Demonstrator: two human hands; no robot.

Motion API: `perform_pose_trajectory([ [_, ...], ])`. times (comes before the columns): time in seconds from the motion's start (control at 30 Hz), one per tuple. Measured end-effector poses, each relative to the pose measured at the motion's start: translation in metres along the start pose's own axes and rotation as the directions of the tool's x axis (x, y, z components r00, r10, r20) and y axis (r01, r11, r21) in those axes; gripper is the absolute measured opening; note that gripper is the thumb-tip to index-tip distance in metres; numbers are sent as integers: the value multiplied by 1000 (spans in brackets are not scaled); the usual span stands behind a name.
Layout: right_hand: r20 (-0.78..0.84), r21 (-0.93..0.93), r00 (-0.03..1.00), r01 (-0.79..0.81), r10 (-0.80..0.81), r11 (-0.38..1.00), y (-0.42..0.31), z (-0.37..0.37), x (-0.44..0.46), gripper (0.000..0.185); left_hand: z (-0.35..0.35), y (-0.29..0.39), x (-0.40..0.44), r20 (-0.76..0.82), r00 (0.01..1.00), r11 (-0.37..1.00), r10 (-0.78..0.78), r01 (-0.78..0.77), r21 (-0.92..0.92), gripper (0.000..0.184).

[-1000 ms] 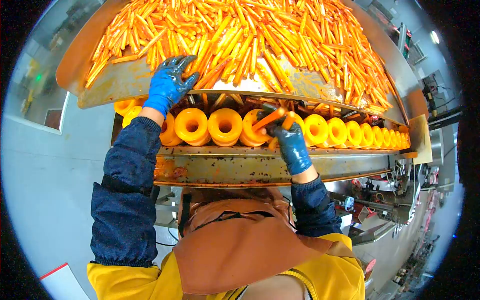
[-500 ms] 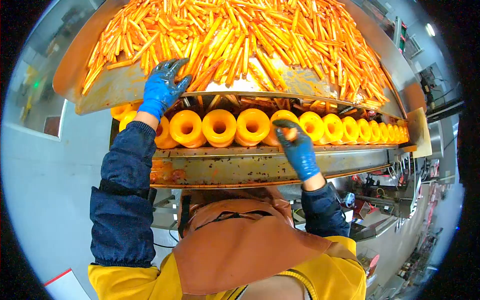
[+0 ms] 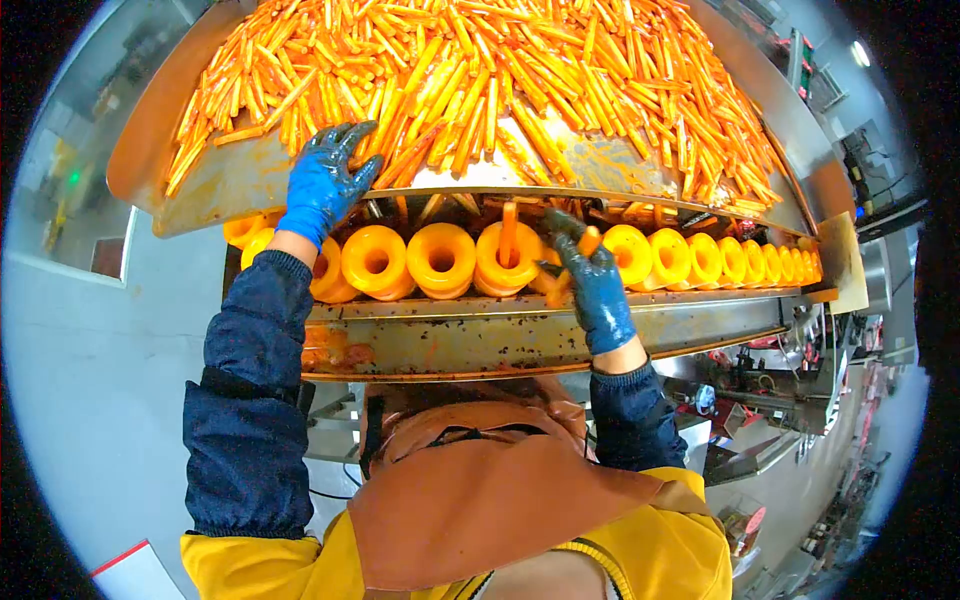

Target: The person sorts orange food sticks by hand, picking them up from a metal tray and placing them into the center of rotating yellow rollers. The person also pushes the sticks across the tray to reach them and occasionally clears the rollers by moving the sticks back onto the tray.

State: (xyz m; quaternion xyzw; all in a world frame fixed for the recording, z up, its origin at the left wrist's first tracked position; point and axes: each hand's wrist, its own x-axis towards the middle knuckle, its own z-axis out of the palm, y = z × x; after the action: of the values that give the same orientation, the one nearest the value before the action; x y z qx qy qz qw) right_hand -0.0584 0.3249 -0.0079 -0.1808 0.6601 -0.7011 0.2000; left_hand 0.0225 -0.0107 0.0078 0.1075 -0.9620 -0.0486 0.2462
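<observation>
My left hand (image 3: pixel 328 183), in a blue glove, rests at the front edge of the metal tray (image 3: pixel 250 170), its fingers apart beside a heap of sauce-coated orange sticks (image 3: pixel 470 90). My gloved right hand (image 3: pixel 598 285) is over the row of yellow funnel-shaped cups (image 3: pixel 440 258), its fingers closed around an orange stick (image 3: pixel 590 241). Another stick (image 3: pixel 508 235) stands upright in the cup just left of that hand. The cup under my right hand is mostly hidden. What kind of food the sticks are I cannot make out.
A metal trough (image 3: pixel 450 335) with dark specks and orange residue runs along the front of the cups. At the row's right end is a pale board (image 3: pixel 845 262). My brown apron (image 3: pixel 480 500) is close below the trough. Machinery stands at the right.
A stick now stands in the cup left of my right hand. That hand has turned and shifted slightly, a stick showing between its fingers. My left hand has hardly moved.
</observation>
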Motion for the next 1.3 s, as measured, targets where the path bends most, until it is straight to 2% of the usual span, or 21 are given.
perform_pose_trajectory([
  [0.03, -71, -174, 987, 133, -147, 976, 0, -4, 3, 29, 1, 0, 0, 1, 1000, 1000, 2, -2, -12, 46],
  [0.07, -161, -312, 977, 85, -141, 946, 2, -10, 1, 31, 1, -1, 0, 2, 1000, 1000, 1, -1, -15, 46],
  [0.17, -323, -303, 883, 244, -341, 921, -16, 21, -6, 30, 1, -2, 1, 26, 1000, 1000, 14, -14, -11, 46],
  [0.2, -309, -313, 938, 56, -158, 948, -10, 19, -7, 30, 2, -2, 0, 10, 1000, 1000, 22, -21, -8, 45],
  [0.23, -222, -127, 926, 284, -306, 951, -11, 32, 1, 24, 2, -3, 1, -7, 1000, 1000, 29, -29, -5, 45],
  [0.3, -143, -140, 951, 254, -274, 957, 2, 47, 12, 23, 1, 0, -2, -7, 1000, 1000, 25, -25, -11, 45],
  [0.33, 121, -536, 915, 386, -385, 750, 0, 46, 17, 32, 1, -2, 0, -11, 1000, 1000, 25, -26, -16, 46],
  [0.37, 290, -616, 843, 526, -452, 586, -5, 38, 18, 37, 0, -2, 0, -11, 1000, 1000, 26, -26, -16, 46],
  [0.47, 223, -656, 943, 333, -247, 677, -40, 25, 47, 34, 2, -4, 1, 7, 1000, 999, 1, -1, -40, 45],
  [0.5, 227, -783, 882, 417, -412, 462, -43, 19, 67, 35, 3, -5, 2, 4, 1000, 999, 5, -5, -40, 45],
  [0.63, 203, -965, 977, 210, -61, 154, -59, 27, 138, 52, 8, 5, 13, -89, 996, 992, -27, 37, 117, 47],
  [0.7, 152, -984, 988, 151, 7, 91, -43, 45, 159, 43, 7, 35, 37, -119, 990, 994, -76, 65, -93, 46],
  [0.73, 107, -990, 994, 109, -23, 93, -35, 50, 167, 42, 8, 52, 49, 21, 993, 972, -119, 120, -201, 55],
  [0.83, 89, -988, 996, 91, -16, 128, -26, 45, 187, 39, 20, 106, 85, 328, 913, 970, -242, 216, 115, 88],
  [1.0, 129, -961, 991, 114, 46, 250, -43, -12, 191, 45, 42, 112, 122, 482, 803, 922, -350, 387, 25, 91],
  [1.03, -6, -896, 995, 38, -99, 442, -42, -24, 184, 44, 50, 100, 121, 378, 878, 946, -293, 324, -21, 95],
  [1.1, -120, -378, 970, 154, -213, 913, -41, -40, 174, 34, 54, 76, 131, 511, 809, 903, -290, 408, -133, 90],
  [1.13, -170, -239, 959, 183, -227, 954, -49, -39, 158, 28, 69, 58, 124, 317, 920, 877, -231, 338, -343, 76],
  [1.23, -230, 232, 946, 280, -227, 931, -69, -11, 86, 21, 52, 42, 124, 315, 924, 797, -218, 355, -489, 52],
  [1.27, -232, 316, 957, 245, -176, 917, -70, 5, 66, 22, 68, 27, 121, 244, 930, 610, -274, 364, -704, 47],
  [1.3, -243, 302, 954, 246, -175, 921, -42, 8, 61, 23, 61, 30, 118, 244, 930, 611, -275, 365, -703, 47],
])
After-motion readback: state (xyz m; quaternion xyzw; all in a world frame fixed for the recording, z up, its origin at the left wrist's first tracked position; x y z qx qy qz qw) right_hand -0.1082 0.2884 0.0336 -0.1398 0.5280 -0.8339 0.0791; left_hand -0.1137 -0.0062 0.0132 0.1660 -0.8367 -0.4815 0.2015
